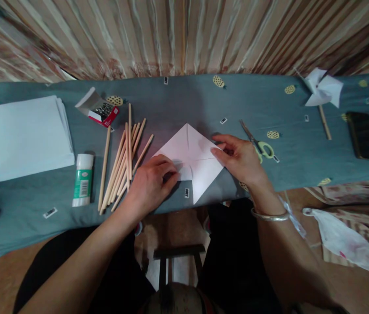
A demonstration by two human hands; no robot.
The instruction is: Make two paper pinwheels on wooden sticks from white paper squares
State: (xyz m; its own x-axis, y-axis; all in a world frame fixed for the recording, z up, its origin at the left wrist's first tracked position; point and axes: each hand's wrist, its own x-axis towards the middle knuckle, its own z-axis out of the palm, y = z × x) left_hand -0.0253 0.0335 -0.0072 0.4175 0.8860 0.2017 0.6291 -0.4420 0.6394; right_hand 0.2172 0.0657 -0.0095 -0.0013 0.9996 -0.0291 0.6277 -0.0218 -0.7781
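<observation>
A white square sheet of paper (200, 150) lies turned like a diamond at the front of the table, creased or cut in lines running toward its middle. At its lower left, a flap is bent over under my left hand (153, 181), whose thumb and fingers close on the edge. The lower corner points toward me past the table's front edge. My right hand (238, 157) pinches the right corner between thumb and fingers. Just beyond that hand lie scissors with pale green handles (264, 149), their blades slightly apart.
Left of the paper are several wooden sticks (123, 161), a glue stick (82, 179), an open red-and-white box of metal pins or clips (104, 111), and a stack of white paper (23, 135). A paper pinwheel on a stick (323, 89) and a phone (363, 135) lie right.
</observation>
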